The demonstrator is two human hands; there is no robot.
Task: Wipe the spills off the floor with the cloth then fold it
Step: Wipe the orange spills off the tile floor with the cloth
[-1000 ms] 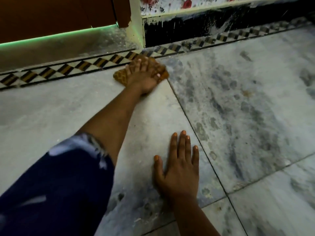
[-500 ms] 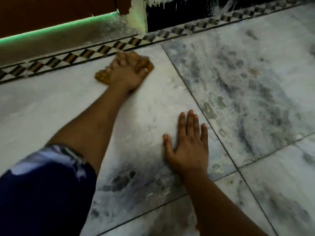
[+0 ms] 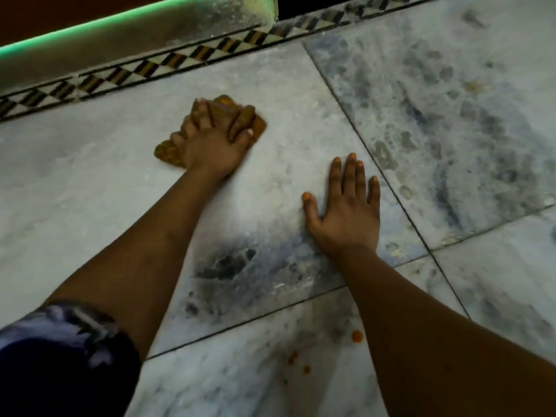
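Head view: left hand point(image 3: 215, 145) pressing cloth point(image 3: 168, 152) on floor point(image 3: 90, 191); right hand point(image 3: 346, 212) spread flat.

Grey-veined marble floor point(image 3: 90, 206) — crumpled cloth point(image 3: 167, 152), orange spills point(image 3: 357, 336) and both hands lie on it.

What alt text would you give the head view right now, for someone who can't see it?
The left hand presses a crumpled orange-brown cloth onto the pale marble floor near a checkered border strip. The right hand lies flat, palm down, on the same tile. Small orange spill drops sit on the nearer tile, between the forearms.
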